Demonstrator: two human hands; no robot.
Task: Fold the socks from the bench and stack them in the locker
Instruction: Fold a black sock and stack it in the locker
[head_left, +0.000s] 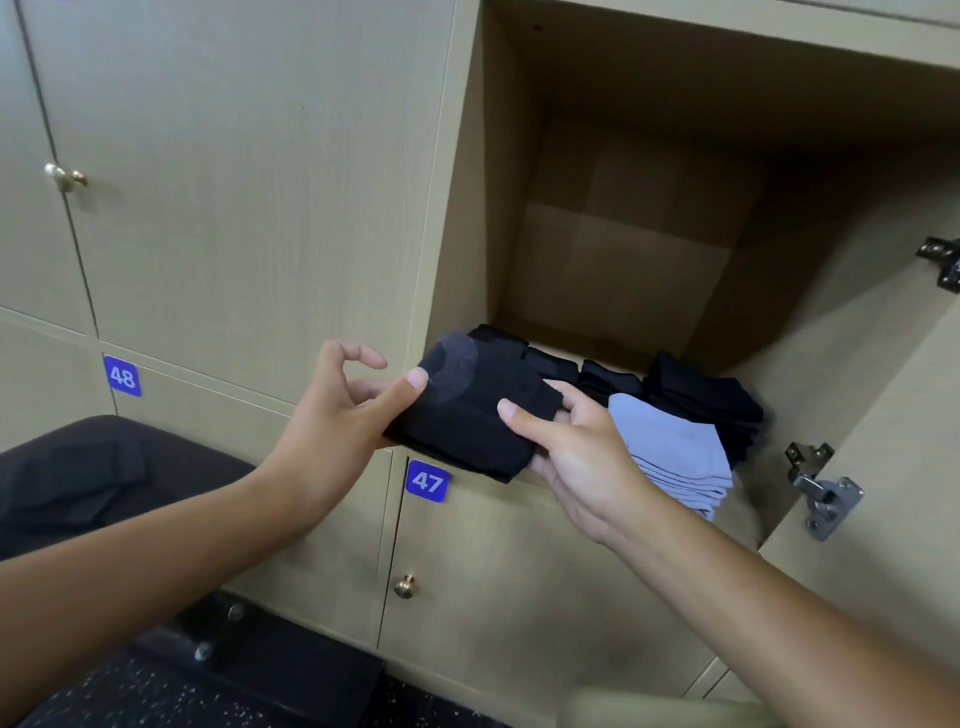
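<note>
While it is pinched between thumb and fingers of the left hand (332, 415) and the right hand (576, 457), a folded black sock (467, 415) is held at the open locker (597, 291) front edge, beside stacked socks (691, 415).

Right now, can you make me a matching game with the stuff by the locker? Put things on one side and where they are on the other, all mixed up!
Things:
1. folded black sock
2. light blue socks
3. label 47
4. label 48

Places:
A. stacked inside the open locker, at the front
B. on the door below the open locker
C. held between the left hand and the right hand
D. on a closed door further left

Pairs: 1-C, 2-A, 3-B, 4-D
</note>
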